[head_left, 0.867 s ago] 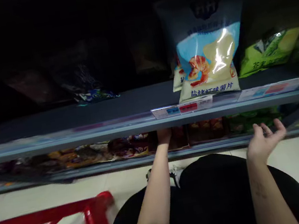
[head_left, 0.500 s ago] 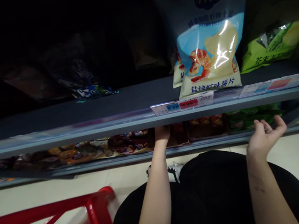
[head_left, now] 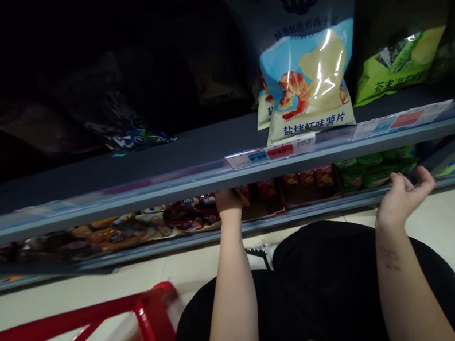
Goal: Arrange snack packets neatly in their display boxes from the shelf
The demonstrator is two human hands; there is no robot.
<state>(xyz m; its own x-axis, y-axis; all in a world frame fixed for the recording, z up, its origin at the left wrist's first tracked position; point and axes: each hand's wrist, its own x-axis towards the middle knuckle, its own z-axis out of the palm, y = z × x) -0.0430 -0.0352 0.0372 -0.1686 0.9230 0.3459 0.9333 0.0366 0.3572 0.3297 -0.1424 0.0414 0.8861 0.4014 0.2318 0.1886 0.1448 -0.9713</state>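
Observation:
My left hand (head_left: 228, 200) reaches under the upper shelf into the lower one; its fingers are hidden in shadow behind the shelf edge. Beside it on the left lie dark red snack packets (head_left: 191, 214). To its right is an open cardboard box (head_left: 260, 209) with red packets toward its back. My right hand (head_left: 406, 194) hovers in front of the lower shelf, palm up, fingers curled loosely apart and holding nothing. Green packets (head_left: 367, 173) lie on the lower shelf just left of it.
Prawn chips (head_left: 307, 75) stand at the edge of the upper shelf (head_left: 206, 145), with a green chip bag (head_left: 402, 65) to the right. Price tags (head_left: 272, 152) line the edge. A red plastic basket or cart (head_left: 151, 340) stands on the floor at left.
My left hand has shifted slightly left inside the lower shelf. The right hand has barely moved, its fingers curling a little more. The view has tilted slightly.

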